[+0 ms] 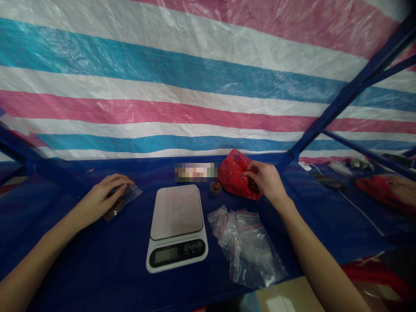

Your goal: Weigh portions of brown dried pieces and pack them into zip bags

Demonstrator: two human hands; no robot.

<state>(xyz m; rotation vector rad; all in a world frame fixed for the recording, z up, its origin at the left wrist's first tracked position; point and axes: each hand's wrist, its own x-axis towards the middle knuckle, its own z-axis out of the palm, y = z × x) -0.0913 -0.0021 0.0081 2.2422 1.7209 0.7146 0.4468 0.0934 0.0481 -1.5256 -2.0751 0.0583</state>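
My left hand (pixel 103 197) lies on a small clear zip bag (pixel 125 198) with brown contents, fingers curled over it on the blue table at the left. My right hand (pixel 264 180) reaches into the mouth of a red plastic bag (pixel 233 175) at the back, fingers pinched inside among dark brown pieces. A white digital kitchen scale (pixel 177 227) with an empty platform stands between my hands. A small cup (pixel 215 188) with brown contents sits beside the red bag. A heap of empty clear zip bags (pixel 245 245) lies right of the scale.
The blue table (pixel 97 260) has a striped pink, white and blue tarp (pixel 195 86) behind it. A blue frame post (pixel 341 99) slants up at the right. Beyond it lie a white cable (pixel 357 208), another red bag (pixel 383 193) and small items. A blurred packet (pixel 195 172) lies behind the scale.
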